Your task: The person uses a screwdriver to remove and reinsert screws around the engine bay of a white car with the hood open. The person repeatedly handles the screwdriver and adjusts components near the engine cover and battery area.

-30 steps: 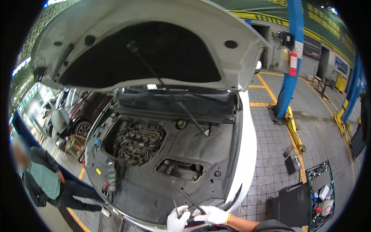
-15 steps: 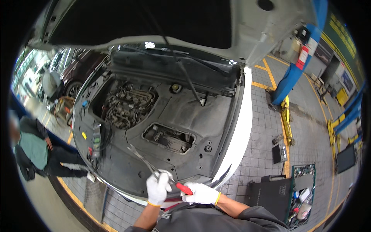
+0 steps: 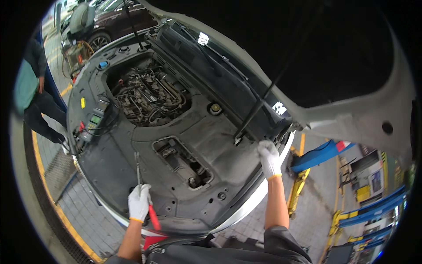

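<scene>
My left hand (image 3: 139, 202), in a white glove, grips a long metal tool with a forked tip and a red handle (image 3: 154, 217). Its metal shaft (image 3: 138, 170) points away from me over the dark plastic engine bay cover (image 3: 118, 145). Farther right, my gloved right hand (image 3: 269, 159) reaches over the cover's right side, near the foot of a black prop rod (image 3: 249, 123). Its fingertips are blurred, and I cannot make out anything in them. Between the hands is a rectangular opening (image 3: 182, 165) in the cover. Beyond it, engine parts (image 3: 149, 94) lie exposed.
The raised hood (image 3: 402, 127) hangs over the upper right. A handheld device with a screen (image 3: 93, 122) and cables lies on the cover's left side. A person (image 3: 37, 97) stands at the left. Blue lift arms with yellow parts (image 3: 299, 185) stand at the right.
My right hand has let go of the red handle and moved right and away from me. My left hand keeps the tool, now pointing more straight ahead. The view has turned.
</scene>
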A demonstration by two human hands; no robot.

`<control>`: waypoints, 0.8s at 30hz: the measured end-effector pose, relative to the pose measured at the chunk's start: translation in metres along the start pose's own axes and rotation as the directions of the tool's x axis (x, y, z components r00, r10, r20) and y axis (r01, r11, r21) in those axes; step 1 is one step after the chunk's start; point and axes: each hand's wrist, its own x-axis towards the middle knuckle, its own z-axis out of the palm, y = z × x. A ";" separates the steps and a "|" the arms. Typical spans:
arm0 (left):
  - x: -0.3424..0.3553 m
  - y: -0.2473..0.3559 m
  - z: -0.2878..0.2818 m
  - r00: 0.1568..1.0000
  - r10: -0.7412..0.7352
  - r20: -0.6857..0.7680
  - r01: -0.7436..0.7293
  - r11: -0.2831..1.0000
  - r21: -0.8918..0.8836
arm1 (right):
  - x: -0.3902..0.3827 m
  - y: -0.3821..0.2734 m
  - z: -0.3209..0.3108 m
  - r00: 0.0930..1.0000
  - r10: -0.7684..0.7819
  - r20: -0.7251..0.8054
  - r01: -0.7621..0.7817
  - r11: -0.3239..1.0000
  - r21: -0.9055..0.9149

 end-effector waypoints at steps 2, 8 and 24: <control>0.000 0.006 0.003 0.998 -0.025 -0.056 0.028 0.999 0.040 | 0.088 0.001 0.009 0.995 -0.093 -0.047 0.088 0.992 -0.084; 0.015 -0.007 0.001 0.993 -0.009 -0.114 0.025 0.990 0.138 | 0.315 0.026 0.036 0.946 -0.324 -0.030 0.288 0.877 -0.385; 0.013 0.015 0.001 0.983 -0.075 -0.167 0.117 0.959 0.258 | 0.430 0.059 0.060 0.914 -0.401 0.066 0.384 0.798 -0.465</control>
